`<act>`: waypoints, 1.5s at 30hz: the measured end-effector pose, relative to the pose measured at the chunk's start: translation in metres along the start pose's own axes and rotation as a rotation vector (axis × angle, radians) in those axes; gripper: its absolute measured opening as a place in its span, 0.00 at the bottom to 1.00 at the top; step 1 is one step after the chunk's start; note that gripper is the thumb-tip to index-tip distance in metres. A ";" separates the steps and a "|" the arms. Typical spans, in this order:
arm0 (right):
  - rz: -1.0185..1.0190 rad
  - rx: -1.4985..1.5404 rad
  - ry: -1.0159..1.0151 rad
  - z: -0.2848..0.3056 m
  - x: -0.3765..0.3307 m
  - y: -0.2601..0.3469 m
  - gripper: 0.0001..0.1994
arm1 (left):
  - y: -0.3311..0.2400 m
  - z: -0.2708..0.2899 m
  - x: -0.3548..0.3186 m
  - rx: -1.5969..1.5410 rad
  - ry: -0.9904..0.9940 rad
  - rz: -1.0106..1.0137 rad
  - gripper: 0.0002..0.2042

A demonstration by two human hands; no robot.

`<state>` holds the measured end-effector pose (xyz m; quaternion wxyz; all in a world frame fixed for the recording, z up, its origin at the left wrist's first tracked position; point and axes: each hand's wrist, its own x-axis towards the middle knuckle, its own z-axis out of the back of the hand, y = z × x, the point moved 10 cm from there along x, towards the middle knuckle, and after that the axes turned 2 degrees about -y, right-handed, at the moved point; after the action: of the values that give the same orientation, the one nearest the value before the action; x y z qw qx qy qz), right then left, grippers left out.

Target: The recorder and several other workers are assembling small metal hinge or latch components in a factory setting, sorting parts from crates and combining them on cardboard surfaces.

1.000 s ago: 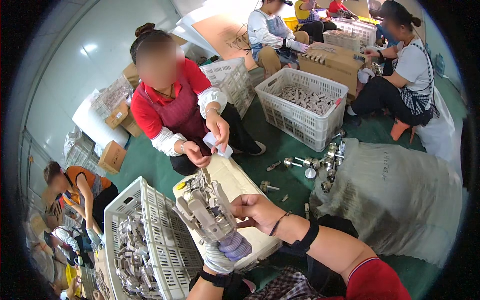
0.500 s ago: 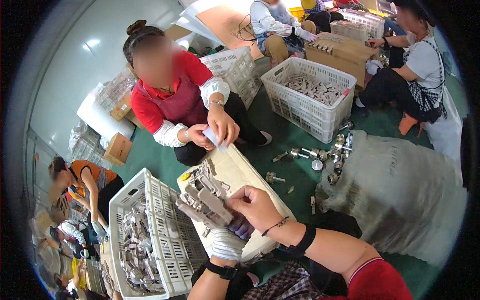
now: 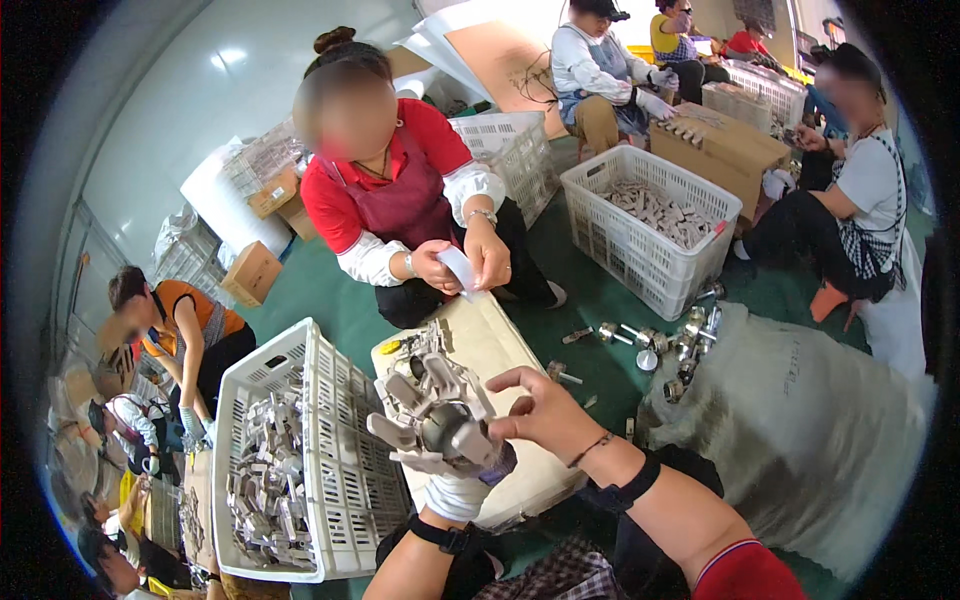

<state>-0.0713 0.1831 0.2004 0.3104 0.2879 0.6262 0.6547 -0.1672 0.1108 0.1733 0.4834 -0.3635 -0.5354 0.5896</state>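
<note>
My left hand point(image 3: 492, 468), in a white glove with purple on the fingers, grips a round part ringed with grey plastic clips point(image 3: 437, 425). The clips jut outward around a dark rounded middle; most of the gripping fingers are hidden behind them. Right beside this part is my bare right hand point(image 3: 545, 418), index finger and thumb spread apart with nothing seen between them. Its thumb tip is close to the clips; whether it touches them I cannot tell. Under both hands lies a pale board point(image 3: 540, 480), with more grey pieces point(image 3: 432, 340) and a yellow item point(image 3: 395, 346) on its far end.
A white crate point(image 3: 350, 440) of grey pieces stands left of the board. Another white crate point(image 3: 640, 245) sits at the far right. Metal parts with stems point(image 3: 690, 340) spill from a large grey sack point(image 3: 790, 430). Opposite, a co-worker point(image 3: 400, 190) holds a pale sheet point(image 3: 458, 268).
My right hand's fingers have parted and drawn back from the clips. My left hand has turned the clip part so that its round middle shows. The view has shifted slightly.
</note>
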 end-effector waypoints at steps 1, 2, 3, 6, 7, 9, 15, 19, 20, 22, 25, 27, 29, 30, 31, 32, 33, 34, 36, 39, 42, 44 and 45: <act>0.040 0.178 0.145 -0.014 -0.003 0.004 0.29 | 0.000 -0.006 -0.003 -0.197 0.070 -0.016 0.16; 0.077 0.355 0.293 -0.027 -0.009 0.010 0.34 | -0.004 -0.010 -0.005 -0.132 0.133 -0.052 0.18; 0.129 0.353 0.339 -0.030 -0.014 0.013 0.40 | -0.009 -0.017 -0.006 -0.019 0.189 -0.101 0.20; 0.690 -0.133 0.356 -0.031 -0.033 0.050 0.41 | -0.021 -0.028 -0.006 0.264 0.218 -0.241 0.22; 0.529 0.012 0.391 -0.036 -0.028 0.036 0.42 | -0.022 -0.028 -0.005 0.370 0.185 -0.278 0.21; 0.398 -0.010 0.380 -0.038 -0.026 0.032 0.42 | -0.004 -0.022 0.000 -0.187 0.168 -0.036 0.19; 0.260 0.071 0.100 -0.020 -0.004 0.001 0.36 | 0.044 -0.019 0.000 -0.711 -0.026 0.239 0.24; 0.268 0.235 -0.094 0.005 -0.006 0.021 0.34 | 0.004 -0.020 0.017 -0.909 0.011 0.064 0.33; 0.262 0.247 -0.113 0.005 -0.005 0.020 0.34 | -0.004 -0.016 0.014 -0.885 0.041 0.031 0.32; 0.277 0.190 -0.118 0.003 -0.003 0.015 0.36 | -0.017 -0.010 -0.001 -0.514 0.063 0.019 0.32; 0.285 0.207 -0.091 -0.008 -0.003 0.008 0.34 | -0.008 -0.007 0.000 -0.525 -0.018 -0.022 0.39; 0.269 0.142 -0.079 -0.006 0.000 -0.004 0.30 | -0.006 -0.005 -0.003 -0.556 -0.056 0.024 0.43; 0.256 0.141 -0.079 -0.001 0.000 -0.010 0.28 | -0.013 0.000 -0.006 -0.531 -0.015 0.078 0.41; 0.294 0.049 -0.054 0.000 0.001 -0.008 0.26 | -0.013 -0.003 -0.007 -0.501 0.036 0.138 0.39; 0.328 -0.038 -0.029 -0.004 0.001 -0.006 0.24 | -0.011 0.000 -0.008 -0.500 0.030 0.133 0.39; 0.332 -0.038 -0.024 -0.009 0.002 -0.005 0.24 | 0.006 -0.002 -0.011 -0.704 0.022 0.256 0.36; 0.352 -0.008 0.019 -0.018 0.003 0.000 0.24 | 0.019 -0.005 -0.014 -0.907 0.015 0.380 0.34; 0.372 0.022 0.061 -0.025 0.003 0.003 0.23 | 0.022 0.000 -0.014 -0.906 0.013 0.375 0.34; 0.376 0.022 0.055 -0.022 0.002 -0.003 0.21 | 0.043 0.027 -0.014 -1.063 -0.276 0.431 0.31; 0.224 0.030 0.098 -0.025 0.004 -0.014 0.19 | 0.038 0.077 -0.015 -1.108 -0.453 0.284 0.33; 0.163 0.041 0.092 -0.028 0.003 -0.015 0.16 | 0.005 0.168 -0.016 -1.279 -0.494 -0.246 0.41; 0.163 0.031 0.103 -0.027 0.000 -0.014 0.15 | 0.016 0.205 -0.046 -1.237 -0.938 -0.187 0.45; 0.161 0.031 0.129 -0.032 -0.003 -0.013 0.14 | 0.021 0.211 -0.052 -1.191 -0.931 -0.167 0.45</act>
<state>-0.0935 0.1610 0.1858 0.2113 0.2991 0.6299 0.6849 -0.3565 0.0032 0.1827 -0.0270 -0.2349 -0.9376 0.2550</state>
